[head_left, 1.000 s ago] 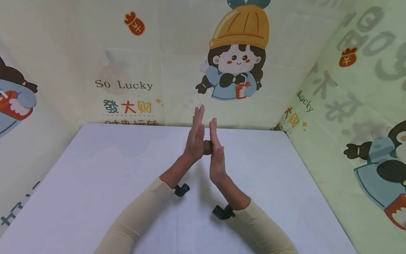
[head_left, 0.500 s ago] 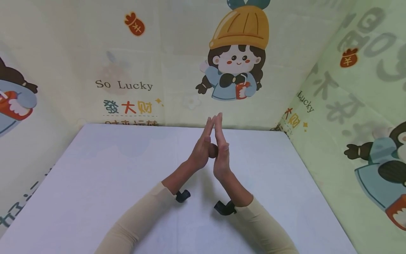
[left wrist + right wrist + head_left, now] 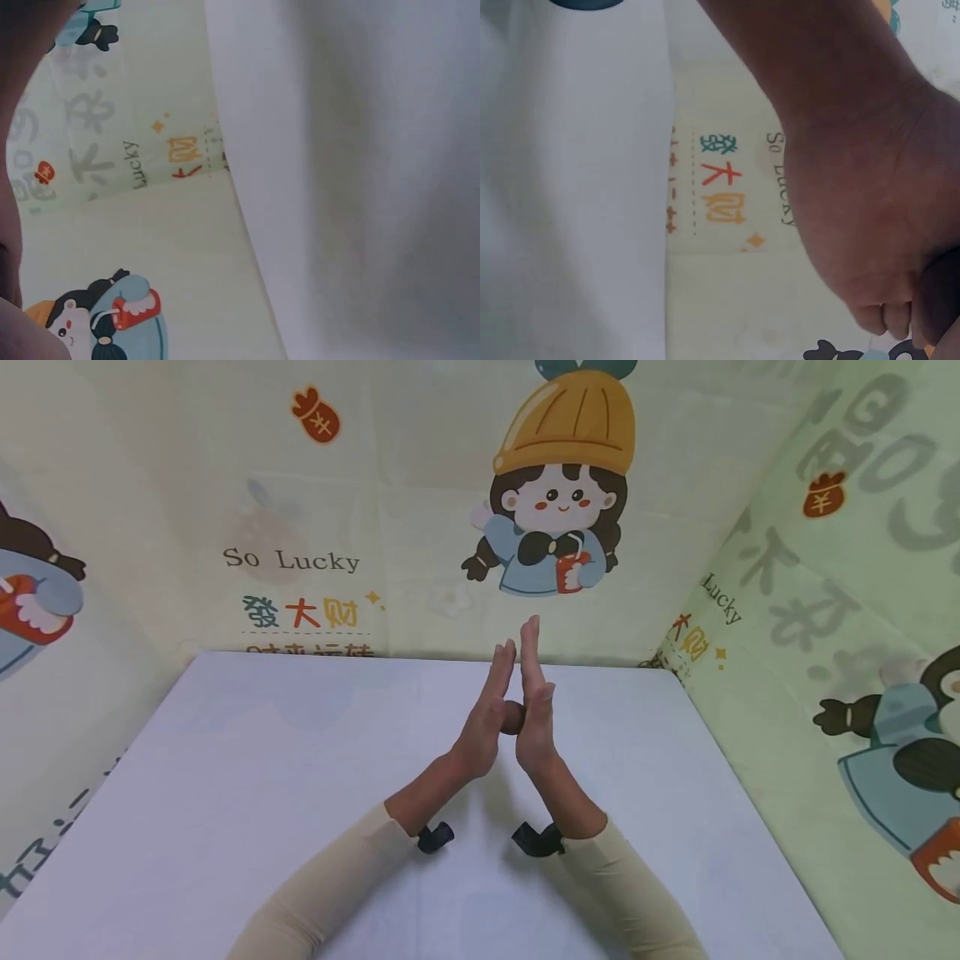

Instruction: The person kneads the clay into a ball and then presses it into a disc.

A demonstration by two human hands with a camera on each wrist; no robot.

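A small brown ball [image 3: 513, 717] sits between my two palms, above the white table [image 3: 300, 760]. My left hand [image 3: 478, 737] presses it from the left with straight fingers. From the right, my right hand [image 3: 536, 727] presses it, its fingers straight and pointing up. The right fingertips reach higher than the left ones. In the right wrist view, the left hand [image 3: 870, 202] fills the right side, and the dark ball [image 3: 941, 296] shows in part at the edge. Only blurred parts of the hands appear along the left edge of the left wrist view.
A black wrist camera [image 3: 436, 837] is strapped to the left wrist, another black camera [image 3: 537, 840] to the right. Pale printed cloth [image 3: 420, 527] with cartoon figures and lettering hangs behind the table's far edge and at both sides.
Both hands have shifted to the right with the ball between them. The left hand has slid down and the right hand up, so the right fingertips now stand higher.
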